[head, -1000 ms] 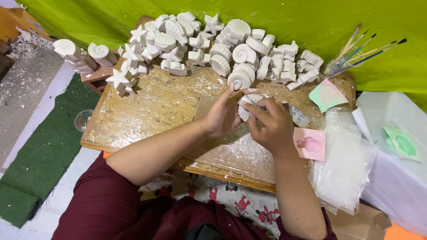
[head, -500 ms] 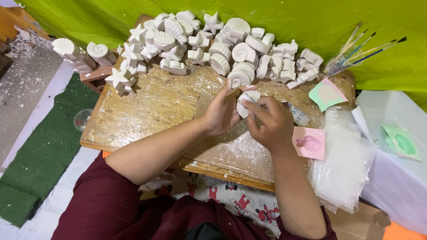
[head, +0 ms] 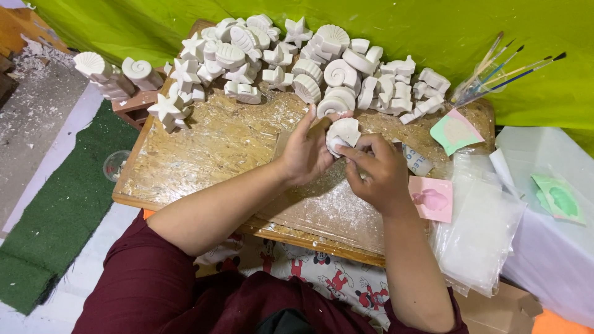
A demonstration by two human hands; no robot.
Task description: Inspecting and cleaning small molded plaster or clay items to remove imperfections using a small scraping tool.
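A white plaster shell sits between both hands above the middle of a wooden board. My left hand grips it from the left, fingers curled round its edge. My right hand presses on the shell's lower right side with the fingertips; whether it holds a small tool is hidden. White dust lies on the board under the hands.
A heap of several white plaster shells and stars fills the board's far edge. Paintbrushes stand at the far right. A pink mould, a green mould and clear plastic bags lie right. Green mat on the left floor.
The hands stay together on the shell. They have turned it slightly between the fingers; the arms have not shifted.
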